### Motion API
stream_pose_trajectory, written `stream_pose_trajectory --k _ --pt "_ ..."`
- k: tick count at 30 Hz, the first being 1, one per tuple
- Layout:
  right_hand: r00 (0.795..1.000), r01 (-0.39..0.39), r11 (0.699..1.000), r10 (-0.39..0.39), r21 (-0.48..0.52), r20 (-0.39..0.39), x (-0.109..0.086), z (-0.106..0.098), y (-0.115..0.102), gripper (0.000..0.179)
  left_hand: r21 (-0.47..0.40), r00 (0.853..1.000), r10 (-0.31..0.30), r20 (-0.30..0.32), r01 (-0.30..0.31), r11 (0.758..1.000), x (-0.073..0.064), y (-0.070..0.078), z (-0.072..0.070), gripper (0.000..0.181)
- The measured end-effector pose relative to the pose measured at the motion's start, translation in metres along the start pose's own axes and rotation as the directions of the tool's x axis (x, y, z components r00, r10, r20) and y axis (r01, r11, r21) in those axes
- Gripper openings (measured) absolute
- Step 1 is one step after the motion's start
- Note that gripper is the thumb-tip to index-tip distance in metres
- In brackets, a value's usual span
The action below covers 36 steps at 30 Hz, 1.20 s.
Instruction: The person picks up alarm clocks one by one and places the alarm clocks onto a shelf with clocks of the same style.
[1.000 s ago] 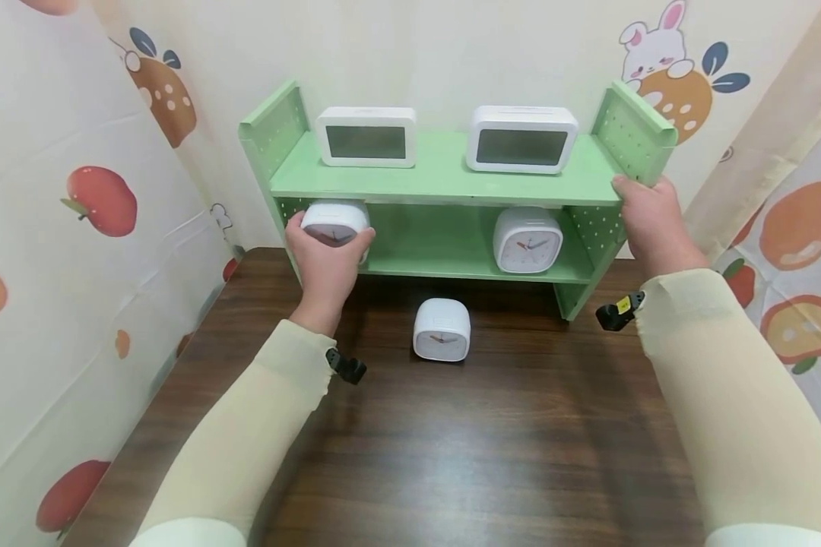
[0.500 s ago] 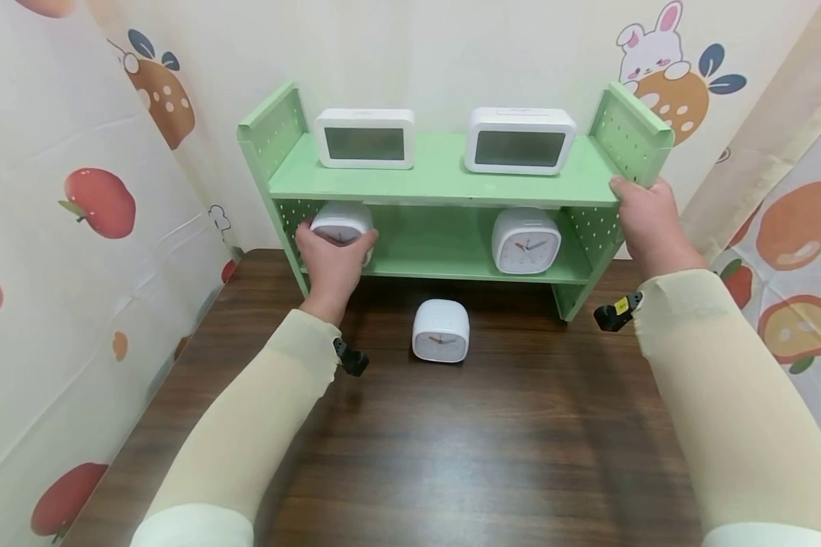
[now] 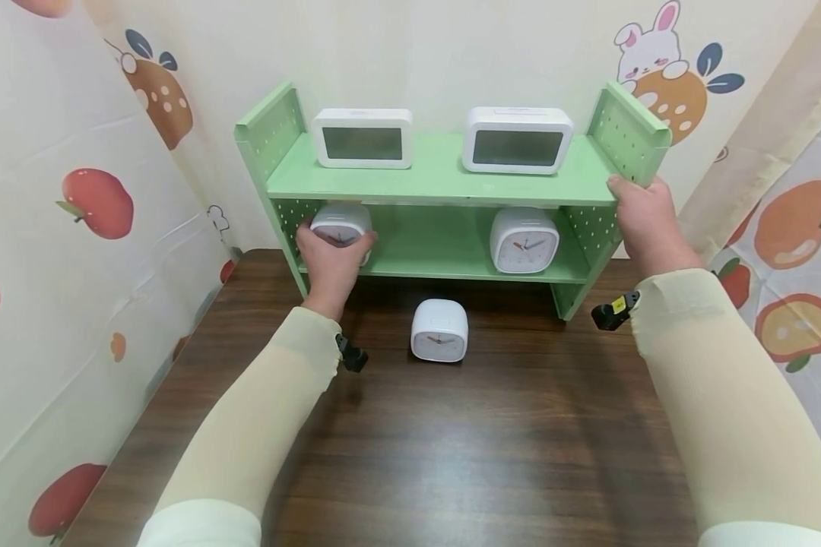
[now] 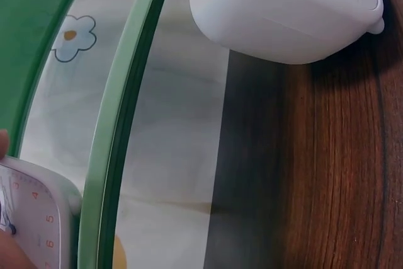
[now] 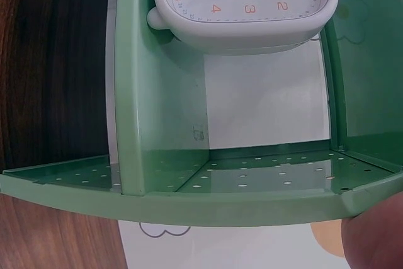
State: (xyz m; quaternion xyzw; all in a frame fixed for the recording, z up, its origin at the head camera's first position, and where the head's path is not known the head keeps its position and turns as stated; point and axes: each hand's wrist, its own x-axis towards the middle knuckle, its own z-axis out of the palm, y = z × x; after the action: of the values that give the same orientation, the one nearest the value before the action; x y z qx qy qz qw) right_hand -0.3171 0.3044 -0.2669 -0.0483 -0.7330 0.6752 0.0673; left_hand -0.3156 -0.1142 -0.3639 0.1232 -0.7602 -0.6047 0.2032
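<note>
My left hand (image 3: 331, 262) grips a white alarm clock (image 3: 342, 216) at the left end of the lower board of the green shelf (image 3: 438, 188). Thumb and fingers span its two sides, and the hand covers part of its dial. In the left wrist view, that clock (image 4: 47, 218) shows at the lower left, beside the board's front edge. My right hand (image 3: 646, 220) holds the shelf's right side panel just below the upper board, its fingers mostly hidden. A matching alarm clock (image 3: 525, 241) stands at the lower board's right end. Another alarm clock (image 3: 440, 330) stands on the table in front.
Two white digital clocks, one at left (image 3: 362, 143) and one at right (image 3: 518, 144), stand on the upper board. The shelf stands on a dark wooden table (image 3: 465, 456). Fruit-printed cloth (image 3: 61, 266) hangs at the back and both sides.
My left hand has moved slightly right and deeper into the shelf with the alarm clock, then almost stopped. The right hand keeps its hold on the side panel.
</note>
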Motion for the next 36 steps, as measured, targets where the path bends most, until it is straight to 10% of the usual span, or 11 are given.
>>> stream_pose_trajectory --k 36 --pt "0.999 0.012 1.0 -0.012 0.002 -0.031 0.0 0.001 0.002 0.052 -0.023 0.998 0.065 -0.004 -0.065 0.998 -0.017 0.007 -0.02 0.115"
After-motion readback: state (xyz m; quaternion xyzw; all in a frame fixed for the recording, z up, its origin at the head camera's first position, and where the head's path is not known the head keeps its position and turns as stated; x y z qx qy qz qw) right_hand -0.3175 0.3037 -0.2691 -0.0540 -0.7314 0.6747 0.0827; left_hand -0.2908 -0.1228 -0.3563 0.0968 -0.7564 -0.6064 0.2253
